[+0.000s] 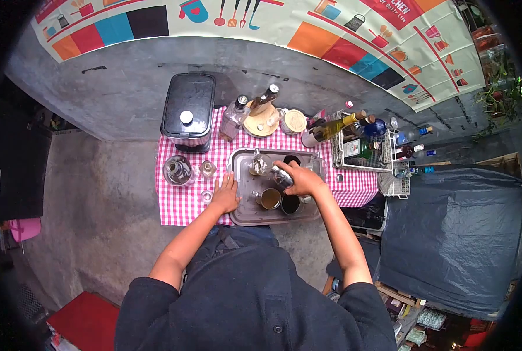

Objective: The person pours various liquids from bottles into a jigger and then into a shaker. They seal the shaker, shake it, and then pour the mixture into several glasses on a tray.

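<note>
Grey-brown tray (246, 217), rectangular with rounded corners and raised rim, sits on a pink-and-white checked cloth (176, 207). Left hand (226, 194) flat, fingers spread, at the tray's left rim. Right hand (300, 179) over the tray, thumb and fingers closed round a shiny silvery vessel (282, 177); its exact shape is hidden by the grip.

On the tray: clear glass mug (269, 199) with cloudy brown liquid, near side; dark-filled round cup (291, 204) just beside it, on the right; clear glass jug (261, 164) toward the far side; second dark cup (292, 159) behind the right hand.

Left of the tray, on the cloth: wide-bodied glass decanter (179, 171), small clear glass jar (207, 169). Behind: boxy container (188, 111), smooth black lid, round white knob; square-shouldered glass bottle (234, 120); round pale wooden board (261, 126). Right: pale wire basket (363, 153) with bottles. Wall (132, 76): rough grey, scuffed.
</note>
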A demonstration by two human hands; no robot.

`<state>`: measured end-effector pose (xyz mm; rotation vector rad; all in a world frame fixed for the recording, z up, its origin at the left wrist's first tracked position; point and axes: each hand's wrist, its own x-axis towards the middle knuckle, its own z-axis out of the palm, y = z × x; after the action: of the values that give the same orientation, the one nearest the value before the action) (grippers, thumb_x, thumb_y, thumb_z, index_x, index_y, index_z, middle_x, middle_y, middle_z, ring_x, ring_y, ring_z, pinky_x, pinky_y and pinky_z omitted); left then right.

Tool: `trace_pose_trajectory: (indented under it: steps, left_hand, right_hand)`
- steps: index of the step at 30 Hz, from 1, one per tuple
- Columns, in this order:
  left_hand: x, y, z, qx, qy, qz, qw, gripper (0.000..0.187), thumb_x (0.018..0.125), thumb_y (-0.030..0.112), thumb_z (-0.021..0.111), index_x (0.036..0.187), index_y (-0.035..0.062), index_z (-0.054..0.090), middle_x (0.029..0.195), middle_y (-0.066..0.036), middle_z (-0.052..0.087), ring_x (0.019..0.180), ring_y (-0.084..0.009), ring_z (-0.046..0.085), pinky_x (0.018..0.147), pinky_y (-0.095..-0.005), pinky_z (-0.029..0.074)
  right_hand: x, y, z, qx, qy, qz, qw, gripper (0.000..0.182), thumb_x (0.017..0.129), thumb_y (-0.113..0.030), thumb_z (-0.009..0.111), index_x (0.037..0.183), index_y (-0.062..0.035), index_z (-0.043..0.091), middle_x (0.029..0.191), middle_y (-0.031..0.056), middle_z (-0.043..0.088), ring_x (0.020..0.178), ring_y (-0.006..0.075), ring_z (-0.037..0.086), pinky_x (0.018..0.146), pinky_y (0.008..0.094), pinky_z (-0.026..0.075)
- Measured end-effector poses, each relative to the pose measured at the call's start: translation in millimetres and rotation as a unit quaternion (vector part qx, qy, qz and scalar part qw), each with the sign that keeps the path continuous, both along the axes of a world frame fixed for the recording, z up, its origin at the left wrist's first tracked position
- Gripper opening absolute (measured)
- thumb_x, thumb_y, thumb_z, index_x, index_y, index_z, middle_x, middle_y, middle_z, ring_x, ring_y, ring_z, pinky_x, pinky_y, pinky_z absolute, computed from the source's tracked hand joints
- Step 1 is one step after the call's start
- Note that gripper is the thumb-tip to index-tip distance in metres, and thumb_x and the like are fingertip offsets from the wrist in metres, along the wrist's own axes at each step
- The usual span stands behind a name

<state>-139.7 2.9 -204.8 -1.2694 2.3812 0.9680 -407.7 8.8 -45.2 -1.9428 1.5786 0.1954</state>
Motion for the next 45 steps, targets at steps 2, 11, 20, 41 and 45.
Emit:
trace_pose_trajectory:
  steps: [2,11,20,41,45]
  left_hand:
    - [0.1,0.0,-1.4,-0.002,0.001,-0.001,1.0,0.072,0.094,0.039,0.051,0.149,0.0002,0.027,0.162,-0.016,0.004,0.15,-0.0324,0.002,0.119,-0.0545,0.008]
    - [0.7,0.3,-7.2,-0.005,0.009,0.001,1.0,0.073,0.094,0.04,0.051,0.15,-0.0007,0.026,0.162,-0.017,0.004,0.15,-0.0335,0.002,0.118,-0.055,0.008]
    - [0.8,0.1,-5.7,-0.008,0.011,-0.002,1.0,0.073,0.094,0.04,0.052,0.149,-0.0002,0.026,0.161,-0.018,0.007,0.149,-0.0359,0.004,0.118,-0.056,0.01]
    - [1.7,0.3,-9.4,-0.005,0.024,0.006,1.0,0.07,0.095,0.04,0.049,0.148,-0.0007,0.028,0.162,-0.017,0.006,0.15,-0.0339,0.003,0.118,-0.0564,0.008]
    - [1.6,-0.2,-8.5,-0.001,0.023,0.005,1.0,0.07,0.095,0.04,0.049,0.149,-0.0006,0.028,0.162,-0.017,0.005,0.15,-0.0338,0.003,0.118,-0.0564,0.008]
  right_hand:
    - [-0.4,-0.4,-1.3,-0.001,0.0,0.0,1.0,0.099,0.063,-0.019,0.083,0.148,-0.0266,0.032,0.118,0.0202,0.054,0.103,0.0407,0.061,0.084,0.047,0.051]
    - [-0.3,-0.8,-3.5,0.002,-0.001,-0.003,1.0,0.098,0.064,-0.02,0.083,0.147,-0.0274,0.032,0.12,0.0216,0.053,0.103,0.0422,0.061,0.085,0.0478,0.051]
    - [1.7,-3.0,-1.2,0.019,0.002,-0.015,1.0,0.098,0.064,-0.021,0.082,0.147,-0.028,0.031,0.12,0.0229,0.054,0.104,0.043,0.061,0.086,0.0482,0.051]
    - [1.7,-2.5,-5.0,0.011,0.006,-0.009,1.0,0.098,0.064,-0.023,0.083,0.146,-0.0272,0.031,0.116,0.0222,0.055,0.102,0.0429,0.061,0.084,0.0478,0.051]
    - [2.4,-2.1,-5.9,0.013,0.003,-0.011,1.0,0.098,0.063,-0.023,0.083,0.146,-0.0278,0.031,0.116,0.022,0.055,0.101,0.0429,0.061,0.084,0.0479,0.051]
